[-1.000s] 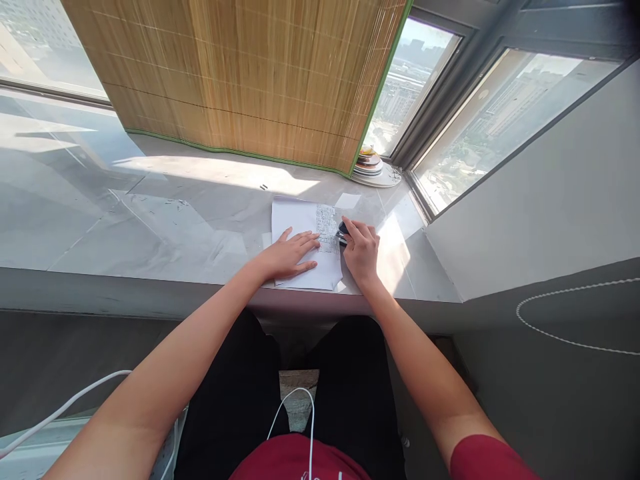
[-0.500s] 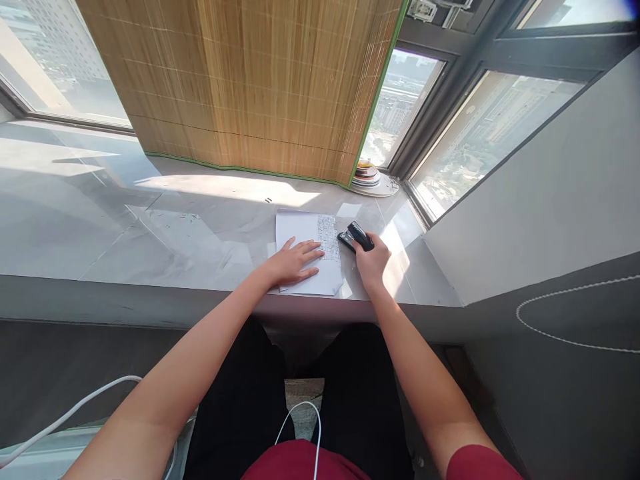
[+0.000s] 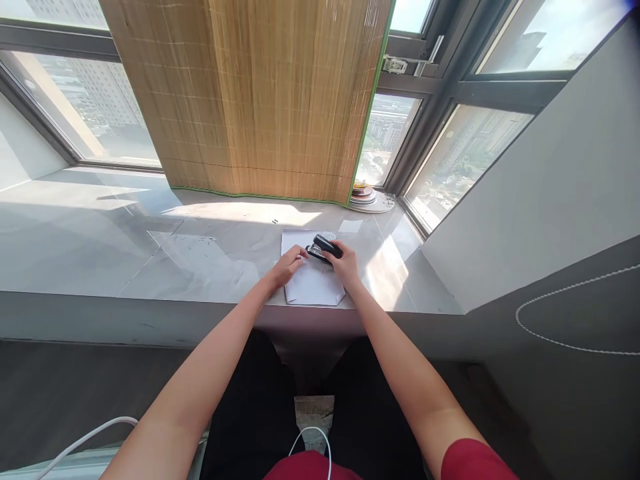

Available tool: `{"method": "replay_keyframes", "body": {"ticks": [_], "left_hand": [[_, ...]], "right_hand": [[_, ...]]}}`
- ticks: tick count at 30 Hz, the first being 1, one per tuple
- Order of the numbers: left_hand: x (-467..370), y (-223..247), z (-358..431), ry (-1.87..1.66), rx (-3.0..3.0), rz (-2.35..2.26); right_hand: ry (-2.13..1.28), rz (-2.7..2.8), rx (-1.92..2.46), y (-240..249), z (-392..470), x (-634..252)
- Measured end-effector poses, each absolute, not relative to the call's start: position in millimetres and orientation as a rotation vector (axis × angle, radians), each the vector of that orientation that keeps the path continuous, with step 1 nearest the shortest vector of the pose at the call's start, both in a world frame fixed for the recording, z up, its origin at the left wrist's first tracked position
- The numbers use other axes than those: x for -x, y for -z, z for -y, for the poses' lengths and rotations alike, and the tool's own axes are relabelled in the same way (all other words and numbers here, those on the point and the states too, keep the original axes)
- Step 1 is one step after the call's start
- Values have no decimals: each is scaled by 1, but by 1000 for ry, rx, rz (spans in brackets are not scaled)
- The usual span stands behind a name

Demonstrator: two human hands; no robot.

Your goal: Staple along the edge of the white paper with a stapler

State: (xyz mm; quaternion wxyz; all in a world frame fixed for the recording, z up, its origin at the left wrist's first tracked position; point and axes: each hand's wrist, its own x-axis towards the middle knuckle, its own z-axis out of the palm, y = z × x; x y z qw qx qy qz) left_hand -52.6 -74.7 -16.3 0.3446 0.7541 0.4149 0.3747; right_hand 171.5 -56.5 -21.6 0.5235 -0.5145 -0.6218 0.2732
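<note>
A black stapler (image 3: 327,247) lies slantwise over the white sheets of paper (image 3: 315,290), its front end pointing left. My right hand (image 3: 346,265) is closed around its rear part. At the left side of the paper, my left hand (image 3: 290,265) has its fingers bent and drawn together, with the fingertips right by the stapler's front end. Whether they pinch the stapler's tip or the paper cannot be made out. The stapler and right hand cover most of the printed part of the sheets.
The paper rests on a grey-white marble windowsill (image 3: 225,267). A bamboo blind (image 3: 260,100) hangs behind it. Stacked plates (image 3: 370,200) stand in the right corner by the window. Small dark bits (image 3: 275,221), perhaps staples, lie near the blind.
My right hand has brought the stapler left, from beside the paper to over it. My left hand has gone from lying flat on the sheets to bent fingers at their left side. The view has tilted up.
</note>
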Motion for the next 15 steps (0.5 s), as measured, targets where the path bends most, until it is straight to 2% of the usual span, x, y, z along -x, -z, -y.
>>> {"method": "replay_keyframes", "body": {"ticks": [5,15], "left_hand": [[62,22,64,-1198,-1479,-1199],[57,25,66,-1309,-1385,-1229]], "right_hand": [[-691,1655,1114,22,56,-170],[-737,1425,1298,31,46,-175]]}}
